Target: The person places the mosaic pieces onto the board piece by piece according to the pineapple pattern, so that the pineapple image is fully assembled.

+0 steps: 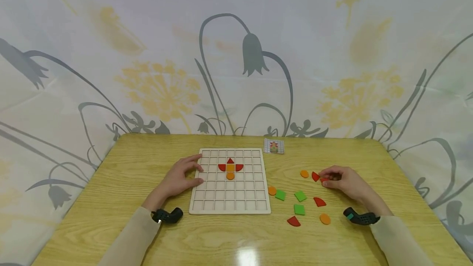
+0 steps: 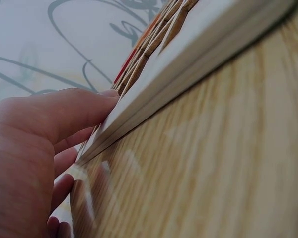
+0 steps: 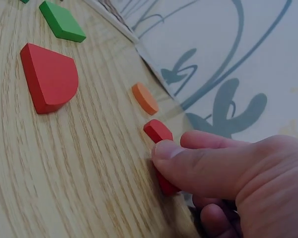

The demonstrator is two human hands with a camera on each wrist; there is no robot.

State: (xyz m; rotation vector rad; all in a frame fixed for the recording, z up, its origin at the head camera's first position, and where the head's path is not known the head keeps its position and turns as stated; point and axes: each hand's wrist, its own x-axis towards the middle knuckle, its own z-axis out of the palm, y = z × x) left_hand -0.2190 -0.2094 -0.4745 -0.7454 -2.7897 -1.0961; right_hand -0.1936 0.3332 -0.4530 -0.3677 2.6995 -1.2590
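Observation:
At the right of the table, my right hand [image 1: 345, 180] pinches a red quarter-circle piece [image 3: 167, 184] between thumb and fingers, with the thumb covering part of it. Just beyond the fingertips lies another red quarter-circle [image 3: 158, 130], then an orange disc [image 3: 145, 98]. My left hand [image 1: 181, 177] rests along the left edge of a white grid board [image 1: 207, 206], its fingers loosely extended and thumb on the rim. On the board, a red triangle [image 1: 230, 161] tops an orange square [image 1: 230, 168], flanked by red quarter-circles [image 1: 222, 168], with an orange disc [image 1: 230, 176] below.
A small picture card [image 1: 274, 146] lies behind the board's far right corner. Between board and right hand are scattered green squares [image 1: 299, 209], orange discs [image 1: 325, 219] and red quarter-circles [image 1: 294, 221]. A patterned cloth [image 1: 229, 93] hangs behind the wooden table [image 1: 148, 151].

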